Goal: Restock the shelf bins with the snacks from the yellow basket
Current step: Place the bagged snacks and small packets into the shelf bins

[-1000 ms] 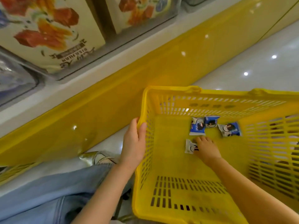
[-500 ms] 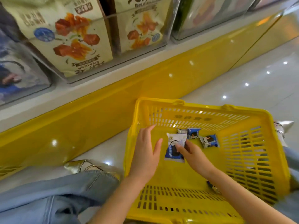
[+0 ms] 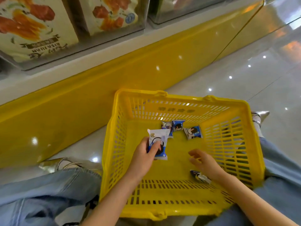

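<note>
Two hands in basket (image 3: 254, 144): left hand (image 3: 143, 154) grips snack packet (image 3: 158, 141), right hand (image 3: 203, 162) loose.

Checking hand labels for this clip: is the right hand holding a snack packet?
No, the right hand hovers open over the yellow basket; the left hand grips the packet.

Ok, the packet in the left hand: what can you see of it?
The snack packet is a small pillow pouch of glossy film, white at the top with a crimped edge, blue lower down, printed with a dark round biscuit. It stands roughly upright over the floor of the yellow basket, near its left wall. The left hand grips its lower half, one finger across the front; nothing else touches it.
</note>
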`<action>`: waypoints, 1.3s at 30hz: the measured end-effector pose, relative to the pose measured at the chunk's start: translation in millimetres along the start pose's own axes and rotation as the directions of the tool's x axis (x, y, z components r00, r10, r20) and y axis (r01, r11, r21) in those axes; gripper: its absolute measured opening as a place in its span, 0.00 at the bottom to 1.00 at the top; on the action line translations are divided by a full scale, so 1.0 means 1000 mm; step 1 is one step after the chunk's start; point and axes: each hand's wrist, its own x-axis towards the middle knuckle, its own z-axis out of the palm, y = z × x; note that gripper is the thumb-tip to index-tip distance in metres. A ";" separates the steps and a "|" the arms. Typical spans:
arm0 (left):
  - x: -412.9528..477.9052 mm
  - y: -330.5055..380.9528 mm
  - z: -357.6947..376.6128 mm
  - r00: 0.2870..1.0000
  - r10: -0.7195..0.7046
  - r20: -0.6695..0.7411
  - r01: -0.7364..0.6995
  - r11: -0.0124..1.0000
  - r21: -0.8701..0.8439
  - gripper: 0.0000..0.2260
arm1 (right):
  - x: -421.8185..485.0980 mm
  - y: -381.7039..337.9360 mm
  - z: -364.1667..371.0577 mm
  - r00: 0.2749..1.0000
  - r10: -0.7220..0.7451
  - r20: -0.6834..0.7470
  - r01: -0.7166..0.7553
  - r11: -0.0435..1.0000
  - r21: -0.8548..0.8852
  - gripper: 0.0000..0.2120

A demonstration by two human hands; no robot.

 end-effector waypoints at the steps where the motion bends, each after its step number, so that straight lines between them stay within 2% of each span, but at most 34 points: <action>1: 0.002 -0.002 0.001 1.000 -0.011 0.006 0.011 1.000 0.007 0.04 | 0.006 0.019 0.005 0.995 0.076 0.066 -0.069 0.992 -0.101 0.16; 4: 0.007 -0.009 0.005 0.999 -0.045 0.003 0.045 0.999 0.014 0.04 | 0.015 0.055 0.014 0.941 0.268 0.207 -0.187 0.921 -0.342 0.27; 6: 0.009 -0.012 0.006 0.997 -0.082 -0.007 0.082 0.996 0.018 0.04 | 0.018 0.065 0.018 0.904 0.328 0.273 -0.200 0.891 -0.408 0.30; 10: 0.013 -0.016 0.009 0.991 -0.132 -0.032 0.133 0.990 0.040 0.04 | 0.022 0.074 0.022 0.900 0.334 0.279 -0.196 0.884 -0.425 0.26; 14: 0.014 -0.017 0.011 0.984 -0.165 -0.060 0.168 0.985 0.039 0.02 | 0.022 0.070 0.020 0.916 0.289 0.278 -0.211 0.937 -0.280 0.07; 15: 0.013 -0.017 0.011 0.983 -0.172 -0.067 0.174 0.984 0.026 0.02 | 0.021 0.062 0.018 0.926 0.267 0.266 -0.215 0.954 -0.211 0.06; 19: 0.005 -0.018 0.009 0.967 -0.247 -0.068 0.248 0.968 0.017 0.07 | 0.013 0.012 0.010 0.973 0.132 0.187 -0.150 0.985 0.086 0.13; 23: -0.009 -0.015 0.002 0.959 -0.263 -0.105 0.274 0.956 0.109 0.06 | -0.003 -0.054 0.003 0.991 -0.063 0.120 0.045 0.988 0.145 0.13; 26: -0.019 -0.010 -0.010 0.965 -0.226 -0.135 0.242 0.964 0.110 0.11 | -0.017 -0.101 0.000 0.986 -0.158 0.049 0.142 0.959 0.245 0.16; 28: -0.026 -0.004 -0.021 0.962 -0.234 -0.138 0.240 0.970 0.027 0.12 | -0.028 -0.128 0.000 0.981 -0.195 -0.017 0.191 0.932 0.308 0.16; 31: -0.040 0.005 -0.038 0.964 -0.223 -0.144 0.205 0.970 -0.128 0.09 | -0.043 -0.160 0.004 0.972 -0.216 -0.097 0.237 0.881 0.410 0.19; 34: -0.057 0.015 -0.052 0.985 -0.159 -0.061 0.129 0.932 -0.339 0.10 | -0.057 -0.184 0.010 0.978 -0.179 -0.104 0.207 0.825 0.525 0.24; 36: -0.068 0.023 -0.060 0.996 -0.091 -0.021 0.073 0.899 -0.432 0.18 | -0.064 -0.196 0.015 0.973 -0.214 -0.087 0.226 0.799 0.557 0.20; 39: -0.080 0.034 -0.072 0.997 -0.008 -0.077 -0.030 0.876 -0.482 0.21 | -0.075 -0.213 0.018 0.962 -0.264 -0.071 0.252 0.754 0.607 0.14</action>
